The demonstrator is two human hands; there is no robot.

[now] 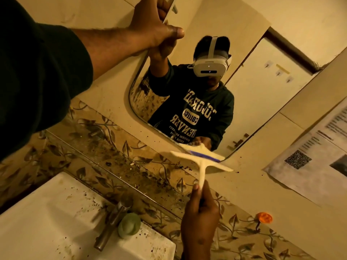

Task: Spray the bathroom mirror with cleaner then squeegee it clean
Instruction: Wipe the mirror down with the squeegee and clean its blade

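The rounded wall mirror fills the upper middle of the tilted head view and reflects a person in a headset and dark hoodie. My left hand grips the mirror's left edge near the top, thumb across the glass. My right hand holds the handle of a white squeegee. Its blade lies against the wall just below the mirror's bottom edge, with a blue rubber strip showing along the top. No spray bottle is in view.
A white sink with a metal tap and a green soap bar sits below left. Patterned tiles run under the mirror. A paper notice hangs at right, above an orange hook.
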